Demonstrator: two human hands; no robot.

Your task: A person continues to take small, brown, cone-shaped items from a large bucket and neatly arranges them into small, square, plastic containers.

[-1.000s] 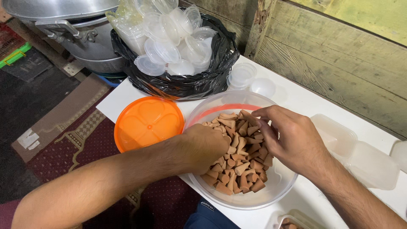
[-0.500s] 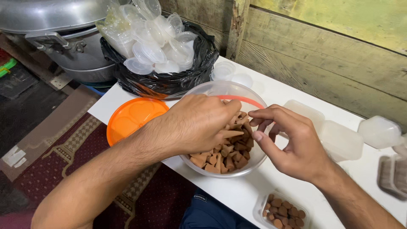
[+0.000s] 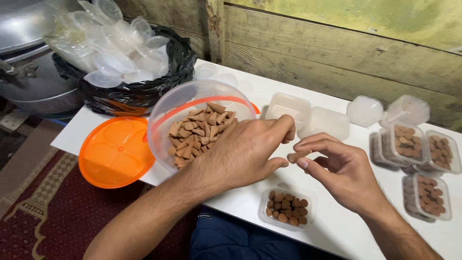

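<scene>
Right hand [image 3: 344, 171] pinches one brown cone [image 3: 299, 156] between thumb and forefinger, other fingers loosely curled. Cone's long axis runs roughly level, left-right across the view; which end is the tip cannot be told. It hangs above the bench [image 3: 337, 226], just over a small clear tub [image 3: 286, 208] packed with upright brown cones, round ends up. Left hand [image 3: 245, 151] sits beside it, fingers bent and bunched, palm down over the near rim of the big clear bowl [image 3: 192, 103]; whether it has anything in its grip cannot be told. Bowl is see-through plastic with an orange band, heaped with matte, earthy cones lying every which way. Round orange lid [image 3: 115, 151], glossy plastic, lies flat left of the bowl, half off the bench edge. Filled lidded tubs [image 3: 416, 144] stacked far right; empty clear tubs [image 3: 308, 115] between. Black bag [image 3: 139, 94] of clear lids behind the bowl. Bench is white and smooth; rough wooden plank wall [image 3: 337, 53] behind; red patterned rug [image 3: 29, 212] on the floor.
</scene>
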